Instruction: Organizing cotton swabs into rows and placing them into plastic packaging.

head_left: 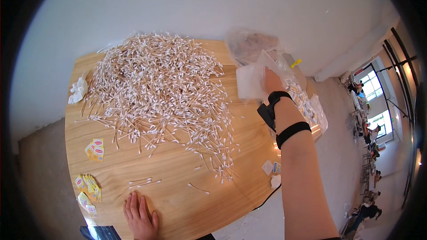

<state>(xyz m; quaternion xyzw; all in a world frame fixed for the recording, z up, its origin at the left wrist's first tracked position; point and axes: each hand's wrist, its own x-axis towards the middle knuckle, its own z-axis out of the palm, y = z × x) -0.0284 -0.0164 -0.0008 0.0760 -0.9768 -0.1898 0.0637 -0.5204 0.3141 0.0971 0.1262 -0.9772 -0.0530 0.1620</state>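
Observation:
My left hand (141, 218) lies flat on the wooden table (169, 195) near its front edge, fingers stretched out and holding nothing. A few loose cotton swabs (144, 181) lie just beyond its fingertips, and a single swab (198, 188) lies to their right. My right arm reaches to the far right of the table. There my right hand (272, 80) is among translucent white plastic bags (250, 82); its fingers are hidden, so its grip does not show. A large heap of cotton swabs (155, 79) with wooden sticks covers the back and middle of the table.
Yellow and white sachets (91, 188) and more small packets (95, 150) lie along the left edge, below a crumpled white tissue (78, 89). A clear bag of small packets (307, 104) is beside my right wrist. A wall stands behind; people sit far right.

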